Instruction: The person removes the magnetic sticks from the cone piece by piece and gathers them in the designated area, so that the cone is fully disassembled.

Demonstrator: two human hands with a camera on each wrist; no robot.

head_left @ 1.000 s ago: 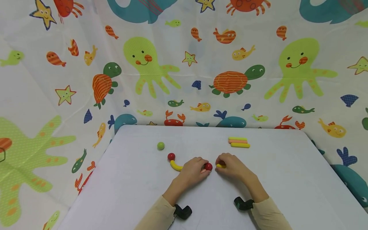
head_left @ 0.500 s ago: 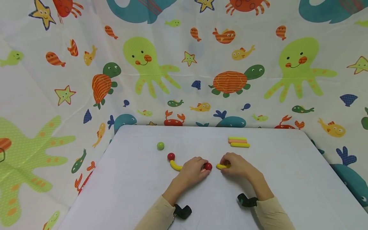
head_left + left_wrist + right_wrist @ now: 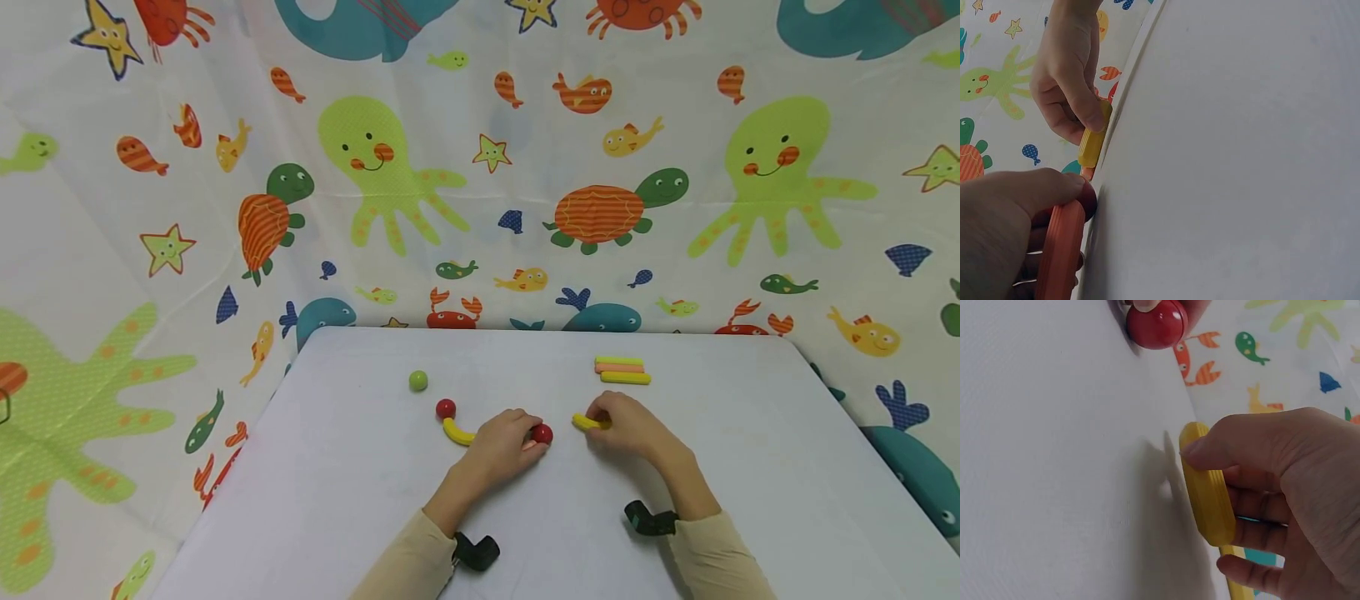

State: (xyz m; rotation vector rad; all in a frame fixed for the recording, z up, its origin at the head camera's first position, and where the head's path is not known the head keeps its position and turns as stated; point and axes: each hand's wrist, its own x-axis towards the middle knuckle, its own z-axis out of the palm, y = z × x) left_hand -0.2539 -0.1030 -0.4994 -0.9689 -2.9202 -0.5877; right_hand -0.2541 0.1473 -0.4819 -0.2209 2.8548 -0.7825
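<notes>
In the head view my left hand (image 3: pixel 504 446) holds a red ball (image 3: pixel 542 434) between thumb and fingers, close over the white table. An orange ridged stick (image 3: pixel 1061 250) runs back from that ball under the left thumb in the left wrist view. My right hand (image 3: pixel 633 425) pinches a yellow ridged stick (image 3: pixel 1209 494) near one end, its thumb along the side. A gap lies between this stick and the red ball. Partly behind the left hand, a yellow curved piece (image 3: pixel 457 432) meets a second red ball (image 3: pixel 446 408).
A green ball (image 3: pixel 417 381) sits at the back left of the white table (image 3: pixel 315 483). At the back right, two yellow sticks (image 3: pixel 626 377) lie side by side with an orange stick (image 3: pixel 620 367) between them. A sea-animal patterned cloth (image 3: pixel 442 125) hangs behind.
My right hand has drawn the yellow stick to the right and slightly farther back, widening the gap from the red ball. The left hand has stayed in place.
</notes>
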